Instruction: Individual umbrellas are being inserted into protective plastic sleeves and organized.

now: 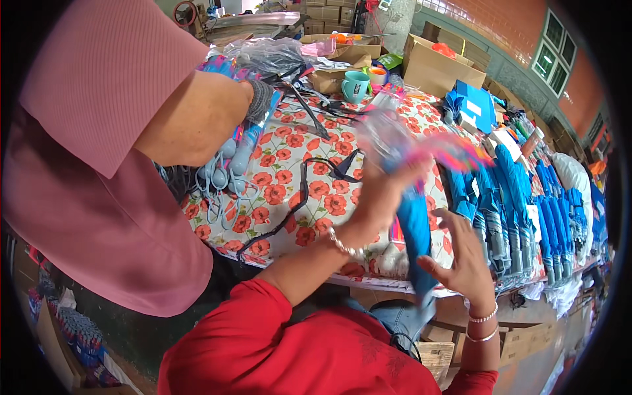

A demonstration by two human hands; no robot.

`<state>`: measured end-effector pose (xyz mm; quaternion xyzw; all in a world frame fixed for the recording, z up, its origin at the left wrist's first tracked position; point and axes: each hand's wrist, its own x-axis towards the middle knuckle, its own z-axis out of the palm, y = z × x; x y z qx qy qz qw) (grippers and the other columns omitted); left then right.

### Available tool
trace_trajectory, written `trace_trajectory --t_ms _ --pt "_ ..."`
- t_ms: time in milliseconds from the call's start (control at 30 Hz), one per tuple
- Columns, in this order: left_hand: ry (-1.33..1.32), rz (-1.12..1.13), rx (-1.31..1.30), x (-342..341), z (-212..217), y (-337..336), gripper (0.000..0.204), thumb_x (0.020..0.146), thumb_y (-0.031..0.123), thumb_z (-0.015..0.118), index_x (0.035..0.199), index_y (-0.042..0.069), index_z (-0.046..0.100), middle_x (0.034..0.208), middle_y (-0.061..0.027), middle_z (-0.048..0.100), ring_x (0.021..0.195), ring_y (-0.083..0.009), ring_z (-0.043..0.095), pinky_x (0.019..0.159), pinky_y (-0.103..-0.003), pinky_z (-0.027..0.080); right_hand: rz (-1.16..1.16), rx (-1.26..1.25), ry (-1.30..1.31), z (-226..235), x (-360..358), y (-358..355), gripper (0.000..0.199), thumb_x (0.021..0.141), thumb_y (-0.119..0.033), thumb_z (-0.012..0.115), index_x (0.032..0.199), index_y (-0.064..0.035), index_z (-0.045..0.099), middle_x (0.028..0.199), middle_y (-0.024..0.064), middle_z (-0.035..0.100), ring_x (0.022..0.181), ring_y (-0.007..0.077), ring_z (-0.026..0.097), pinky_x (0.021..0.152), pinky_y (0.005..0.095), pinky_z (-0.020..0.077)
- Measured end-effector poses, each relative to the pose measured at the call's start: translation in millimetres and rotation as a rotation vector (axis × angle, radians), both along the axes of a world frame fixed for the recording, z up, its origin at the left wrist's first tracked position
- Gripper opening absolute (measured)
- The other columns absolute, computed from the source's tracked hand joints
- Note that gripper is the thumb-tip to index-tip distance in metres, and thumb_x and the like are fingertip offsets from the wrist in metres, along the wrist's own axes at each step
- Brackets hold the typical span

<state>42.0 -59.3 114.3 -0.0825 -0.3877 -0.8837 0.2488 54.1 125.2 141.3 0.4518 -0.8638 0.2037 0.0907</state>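
Observation:
My left hand [385,191] is closed around the upper part of a folded blue umbrella [415,230], held slanting over the table's near edge. At its top, a clear plastic sleeve [378,135] and a pink, multicoloured piece [454,150] are smeared by motion. Fingers spread, my right hand [464,260] is beside the umbrella's lower part; its thumb is close to the fabric, and whether it touches I cannot tell. A black strap [303,184] lies loose on the flowered tablecloth [329,204] left of my hands.
Several folded blue umbrellas [510,204] lie in rows at the right. A person in pink clothing [105,224] leans in at the left, near light-blue handles with loops [220,174]. Farther back are a teal mug [355,87], a cardboard box [438,69] and a blue packet [479,108].

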Motion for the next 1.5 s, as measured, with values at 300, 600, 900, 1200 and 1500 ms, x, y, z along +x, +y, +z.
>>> trace_trajectory --t_ms 300,600,900,1200,1500 --pt "-0.03 -0.298 0.016 8.7 -3.1 30.8 0.027 0.073 0.012 0.071 0.095 0.001 0.061 0.085 -0.0062 0.064 0.075 -0.0135 0.061 0.071 -0.028 0.05 -0.108 -0.58 -1.153 -31.9 -2.8 3.1 0.039 0.06 -0.011 0.063 0.097 -0.0015 0.057 0.071 0.0007 0.058 0.06 0.0153 0.055 0.055 0.0249 0.043" --pt "-0.069 -0.122 0.173 -10.8 15.6 -0.5 0.032 0.079 0.008 0.066 0.107 0.007 0.049 0.086 -0.0059 0.059 0.068 -0.0182 0.062 0.063 -0.036 0.054 -0.215 -0.194 0.038 -28.6 7.2 -9.2 0.047 0.067 -0.012 0.065 0.109 -0.0024 0.047 0.058 0.0158 0.053 0.055 0.0348 0.058 0.051 0.0417 0.0441" --pt "0.07 -0.227 0.33 -19.5 10.2 -28.7 0.027 0.083 0.017 0.063 0.106 0.013 0.05 0.077 -0.0026 0.055 0.061 -0.0154 0.057 0.056 -0.029 0.049 -0.056 -0.484 -0.572 -30.2 8.1 9.5 0.055 0.079 -0.033 0.056 0.123 -0.0034 0.04 0.076 0.0118 0.059 0.065 0.0191 0.057 0.06 0.0285 0.0444" --pt "0.187 -0.48 0.37 0.9 11.8 0.9 0.033 0.085 0.022 0.057 0.115 0.012 0.049 0.085 -0.0031 0.05 0.069 -0.0129 0.051 0.066 -0.029 0.044 0.359 -0.882 -1.697 -67.3 -7.8 -8.4 0.078 0.087 -0.066 0.026 0.128 -0.0018 0.04 0.108 0.0176 0.058 0.084 0.0256 0.063 0.071 0.0376 0.0538" --pt "0.211 -0.546 0.393 -4.4 -8.9 -22.0 0.031 0.087 0.022 0.056 0.116 0.011 0.049 0.087 -0.0052 0.054 0.07 -0.0146 0.053 0.067 -0.027 0.047 0.077 -1.123 -0.818 -21.8 12.0 -35.6 0.071 0.073 -0.007 0.059 0.136 -0.0082 0.026 0.103 0.0092 0.052 0.092 0.0171 0.053 0.087 0.0265 0.0404"
